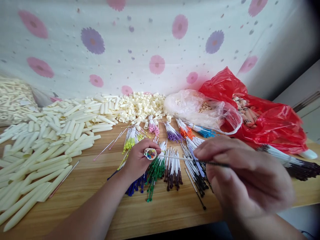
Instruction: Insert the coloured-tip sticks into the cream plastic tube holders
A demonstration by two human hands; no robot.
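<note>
My left hand [137, 159] is closed round a cream pen barrel [145, 151], whose open end faces me with several coloured refill tips inside. In a pinch, my right hand [246, 176] holds a thin pen refill [175, 157], white with a dark end. Its white tip lies close to the barrel's mouth; whether they touch I cannot tell. Below and between the hands are bundles of green refills [156, 170], brown refills [173, 173] and black refills [196, 168]. Dark blue refills [136, 186] lie partly hidden under my left wrist.
Cream barrels [55, 140] cover the table's left side; slotted cream parts [143, 105] are heaped behind. Yellow [131, 138], pink [153, 127], purple [172, 132] and orange refills [185, 130] lie beyond my hands. A clear bag [185, 103] and a red bag [277, 116] stand back right.
</note>
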